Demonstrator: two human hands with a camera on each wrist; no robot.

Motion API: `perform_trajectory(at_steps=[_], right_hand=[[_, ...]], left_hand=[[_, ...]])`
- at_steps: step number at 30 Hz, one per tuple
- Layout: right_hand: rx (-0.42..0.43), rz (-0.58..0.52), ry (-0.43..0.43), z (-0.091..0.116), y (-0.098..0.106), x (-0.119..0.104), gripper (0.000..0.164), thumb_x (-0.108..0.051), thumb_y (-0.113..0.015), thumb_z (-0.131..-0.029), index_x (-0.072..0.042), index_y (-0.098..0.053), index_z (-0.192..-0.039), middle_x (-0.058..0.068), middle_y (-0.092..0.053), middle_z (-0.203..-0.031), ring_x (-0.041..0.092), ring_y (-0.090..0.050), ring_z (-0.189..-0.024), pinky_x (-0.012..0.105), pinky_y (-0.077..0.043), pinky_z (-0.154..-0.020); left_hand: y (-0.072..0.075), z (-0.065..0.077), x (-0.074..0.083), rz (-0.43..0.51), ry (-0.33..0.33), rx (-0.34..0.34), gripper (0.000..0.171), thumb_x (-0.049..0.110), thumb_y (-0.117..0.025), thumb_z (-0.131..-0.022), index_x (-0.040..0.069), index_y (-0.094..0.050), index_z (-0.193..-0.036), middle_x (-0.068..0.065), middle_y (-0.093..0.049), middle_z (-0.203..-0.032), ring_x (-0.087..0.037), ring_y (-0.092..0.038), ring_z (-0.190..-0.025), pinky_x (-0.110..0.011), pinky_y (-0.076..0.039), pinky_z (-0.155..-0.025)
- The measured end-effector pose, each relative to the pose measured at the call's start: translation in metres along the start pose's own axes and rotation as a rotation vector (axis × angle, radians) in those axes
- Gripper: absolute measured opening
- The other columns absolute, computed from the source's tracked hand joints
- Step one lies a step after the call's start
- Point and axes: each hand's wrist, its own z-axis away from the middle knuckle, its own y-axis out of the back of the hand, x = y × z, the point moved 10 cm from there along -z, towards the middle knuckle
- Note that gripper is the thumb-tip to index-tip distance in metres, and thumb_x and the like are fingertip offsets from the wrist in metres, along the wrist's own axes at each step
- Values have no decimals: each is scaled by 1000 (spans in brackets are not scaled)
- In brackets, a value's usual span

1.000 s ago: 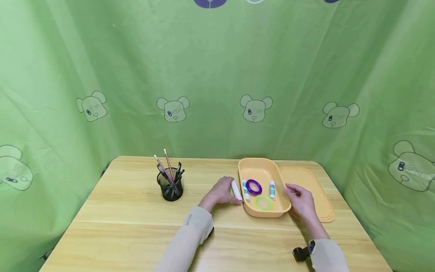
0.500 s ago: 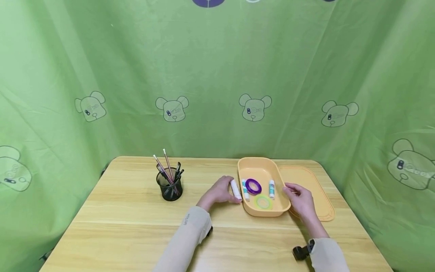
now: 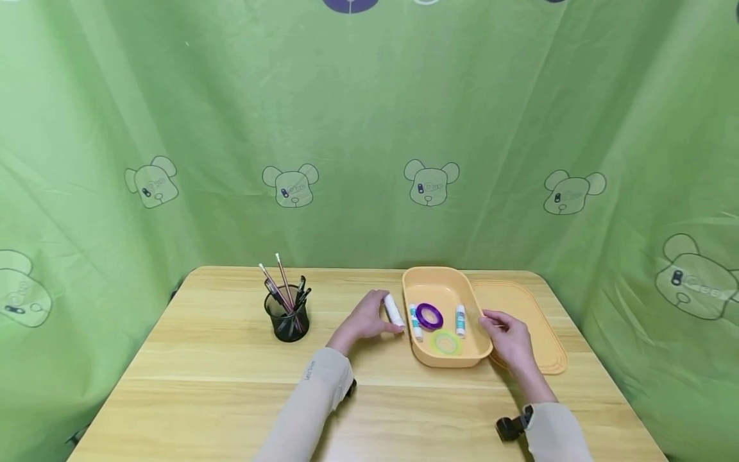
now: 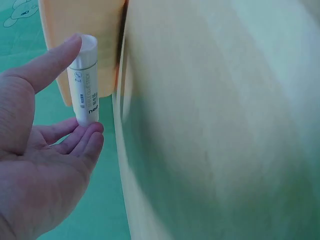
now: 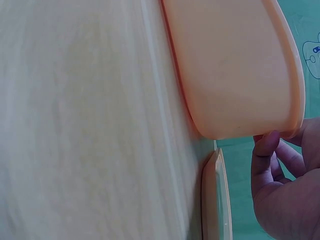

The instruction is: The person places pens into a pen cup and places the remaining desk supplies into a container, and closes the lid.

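My left hand [image 3: 364, 317] holds a white glue stick [image 3: 394, 310] by its two ends, just left of the orange box [image 3: 450, 361]. In the left wrist view the thumb presses on the glue stick's cap [image 4: 88, 44] and the fingertips support its other end. My right hand [image 3: 511, 341] grips the box's near right rim. Seen from the right wrist, the thumb [image 5: 270, 140] lies against the outside wall under the rim. Inside the box lie two glue sticks, one at the right [image 3: 460, 322], a purple tape roll [image 3: 420, 316] and a yellow-green tape roll [image 3: 457, 347].
An orange lid [image 3: 528, 321] lies flat to the right of the box, partly behind my right hand. On the left of the wooden table [image 3: 213, 359] stands a black mesh cup [image 3: 292, 325] with pencils and pens. A green curtain [image 3: 358, 115] surrounds the table.
My left hand has moved left and slightly back with the glue stick, opening a gap from the box wall. The right hand stays at the rim.
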Motion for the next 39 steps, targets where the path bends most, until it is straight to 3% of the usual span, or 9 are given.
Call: perform_trajectory(at_steps=[7, 16, 25, 39], right_hand=[[-4, -10, -7, 0, 0, 1, 41, -25, -69, -101, 1, -67, -133, 17, -72, -115, -8, -58, -82, 9, -52, -72], [-1, -6, -6, 0, 0, 1, 41, -25, -69, -101, 1, -67, -133, 18, -72, -116, -7, -58, -82, 9, -52, -72], [0, -5, -13, 0, 0, 1, 40, -24, -69, -101, 1, -67, -133, 18, -71, -116, -7, -57, -82, 10, -52, -71], [-9, 1, -23, 3, 1, 0, 42, -25, -68, -102, 1, -66, -134, 21, -70, -121, -6, -57, -84, 10, -52, -72]], left_hand=[[12, -1, -3, 41, 5, 39, 99, 29, -93, -77, 0, -39, -155, -17, -54, -145, -34, -55, -133, -48, -44, -118], [22, 0, -1, 81, -35, 79, 93, 29, -90, -80, 0, -41, -154, -19, -51, -149, -37, -52, -137, -50, -42, -120], [25, 0, 0, 111, -42, 106, 92, 31, -89, -82, 3, -41, -154, -15, -54, -141, -38, -52, -136, -52, -42, -119], [26, -2, 15, 134, -92, 138, 95, 39, -87, -83, 4, -39, -157, -14, -52, -145, -38, -52, -138, -49, -43, -119]])
